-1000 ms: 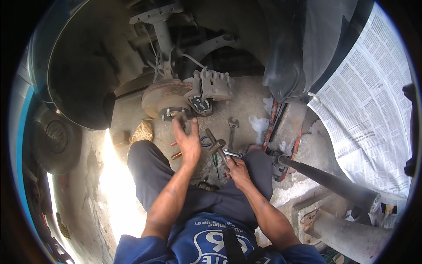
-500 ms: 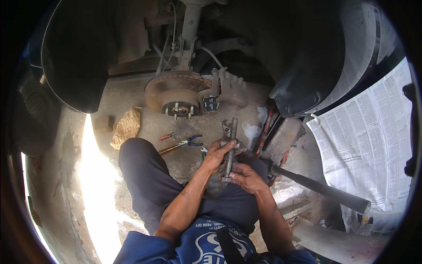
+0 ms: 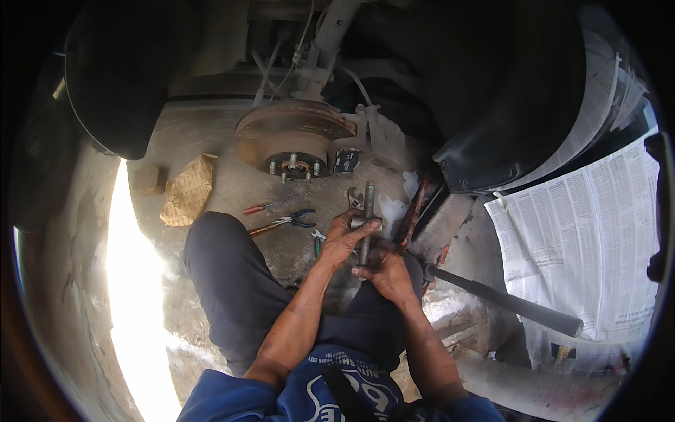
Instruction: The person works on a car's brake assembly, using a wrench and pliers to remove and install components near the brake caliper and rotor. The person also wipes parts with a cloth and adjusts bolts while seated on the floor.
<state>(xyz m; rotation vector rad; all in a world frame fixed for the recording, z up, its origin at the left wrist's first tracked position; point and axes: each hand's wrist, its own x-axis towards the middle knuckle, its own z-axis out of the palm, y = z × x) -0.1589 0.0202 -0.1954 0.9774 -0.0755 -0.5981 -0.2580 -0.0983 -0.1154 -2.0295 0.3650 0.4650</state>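
Observation:
My left hand (image 3: 343, 238) grips a long, thick grey bolt (image 3: 368, 198) near its middle, where a block-like nut (image 3: 374, 224) sits on the shank. The bolt stands nearly upright in front of my lap. Lower down, my right hand (image 3: 389, 273) is closed around its bottom end, covering the head. Just beyond the bolt's top lies an adjustable wrench (image 3: 356, 200) on the floor. Left of my hands are blue-handled pliers (image 3: 302, 217), a red-handled screwdriver (image 3: 254, 209) and a small open-end wrench (image 3: 318, 235).
Ahead is a rusty brake disc (image 3: 295, 126) with wheel studs, a caliper (image 3: 385, 137) and a brake pad (image 3: 346, 161). A crumpled brown paper packet (image 3: 190, 193) lies left. At right are a red jack (image 3: 416, 211), its long bar (image 3: 513, 301) and newspaper sheets (image 3: 576, 246) covering the car body.
The view has shifted slightly. My right hand has turned around the bolt's lower end and now hides the head, which showed before. My left hand keeps its hold at the nut.

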